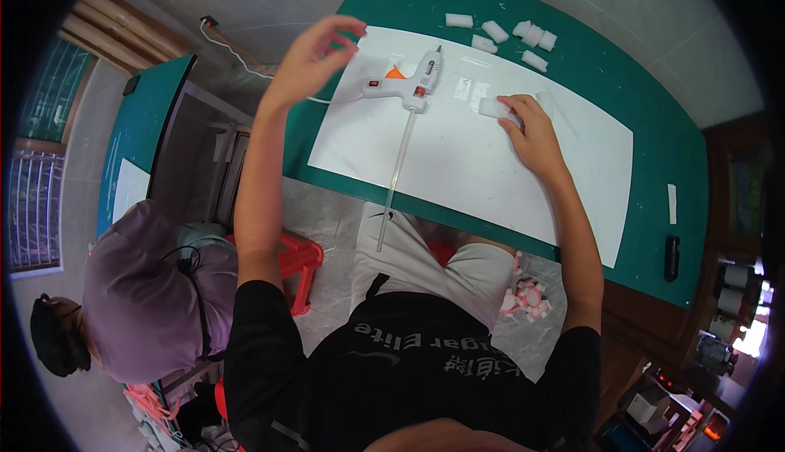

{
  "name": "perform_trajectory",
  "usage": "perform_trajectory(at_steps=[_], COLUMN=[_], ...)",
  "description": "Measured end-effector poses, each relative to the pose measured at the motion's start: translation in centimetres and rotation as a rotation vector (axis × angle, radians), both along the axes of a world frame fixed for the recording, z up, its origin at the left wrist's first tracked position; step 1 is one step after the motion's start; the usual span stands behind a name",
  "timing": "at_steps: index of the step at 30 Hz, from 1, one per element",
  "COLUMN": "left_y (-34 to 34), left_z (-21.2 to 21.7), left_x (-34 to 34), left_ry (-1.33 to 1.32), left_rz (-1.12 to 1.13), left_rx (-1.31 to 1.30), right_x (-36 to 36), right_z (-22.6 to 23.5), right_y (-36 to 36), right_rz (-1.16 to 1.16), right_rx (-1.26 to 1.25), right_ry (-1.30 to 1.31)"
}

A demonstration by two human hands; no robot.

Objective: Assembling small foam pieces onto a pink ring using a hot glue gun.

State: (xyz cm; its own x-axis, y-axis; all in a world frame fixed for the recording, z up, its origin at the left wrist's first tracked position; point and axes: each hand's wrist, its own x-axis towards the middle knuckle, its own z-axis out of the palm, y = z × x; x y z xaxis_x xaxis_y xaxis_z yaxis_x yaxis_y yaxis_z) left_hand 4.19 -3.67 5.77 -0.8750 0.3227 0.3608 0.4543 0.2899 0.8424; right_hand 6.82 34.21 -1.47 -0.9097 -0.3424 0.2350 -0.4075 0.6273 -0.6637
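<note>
My left hand [320, 55] is raised over the left edge of the white sheet, its fingers apart and nothing in them. Nearest to it lies a white and grey hot glue gun [409, 85] with an orange trigger. A long translucent glue stick [396, 175] sticks out of its back end, past the near edge of the table. Over the middle right of the sheet, my right hand [531, 131] grips a small white foam block [493, 108] between thumb and fingers. The side of the block under the fingers is hidden.
Several white foam blocks [494, 31] lie at the back of the green table [654, 116], beyond the white sheet [458, 170]. A black cutter [672, 257] and a white strip [672, 204] rest at right. Pink-and-white pieces [527, 298] are on the floor. Another person [155, 288] sits at left.
</note>
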Motion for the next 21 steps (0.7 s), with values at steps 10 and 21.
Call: perform_trajectory(at_steps=[10,21], left_y=[4.1,6.0], left_z=[-5.3,-5.2], left_x=[-0.1,-0.6], left_ry=[0.093,0.207], left_rz=[-0.161,-0.017], left_rx=[-0.575,-0.707], right_x=[-0.4,-0.7], right_z=[-0.8,-1.0], right_y=[0.4,0.9], right_rz=[0.012,-0.051], right_rx=[-0.008,-0.051], right_ry=[0.042,0.019])
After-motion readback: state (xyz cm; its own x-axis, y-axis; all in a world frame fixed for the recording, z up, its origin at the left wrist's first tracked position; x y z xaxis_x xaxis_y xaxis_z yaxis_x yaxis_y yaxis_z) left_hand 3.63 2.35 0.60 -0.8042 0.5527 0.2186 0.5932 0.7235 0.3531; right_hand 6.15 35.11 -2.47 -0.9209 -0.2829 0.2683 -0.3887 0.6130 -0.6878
